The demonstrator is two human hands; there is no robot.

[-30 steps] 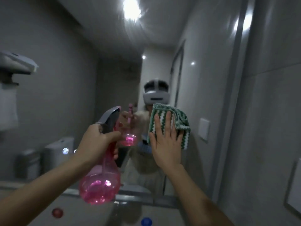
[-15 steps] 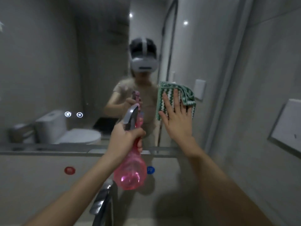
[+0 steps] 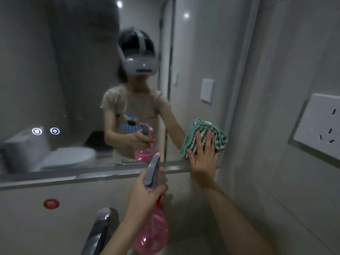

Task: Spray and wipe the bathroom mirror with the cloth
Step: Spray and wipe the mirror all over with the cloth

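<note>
Mirror (image 3: 77, 80): wall-mounted, with a metal lower edge strip (image 3: 110, 173); two lit touch icons (image 3: 46, 131) low on the glass at left. It reflects a toilet, a person in a headset and a beige shirt, and a second view of the bottle.

Cloth (image 3: 204, 138): green and white zigzag weave, folded, flat against the mirror's lower right corner, just above the edge strip.

Right hand (image 3: 203, 159): fingers straight and spread, palm pressing the cloth to the glass; heel of the hand over the edge strip.

Left hand (image 3: 145, 194): fingers curled round the neck of the spray bottle (image 3: 152, 234), below the mirror.

Spray bottle: translucent pink body, grey trigger head (image 3: 153, 172) pointing up towards the mirror.

Tap (image 3: 100, 230): chrome, bottom centre, blurred.

Red round marker (image 3: 51, 203): on the wall below the mirror, left.

Wall socket (image 3: 320, 126): white, on the right wall. White switch plate (image 3: 207, 90) near the mirror's right edge.
</note>
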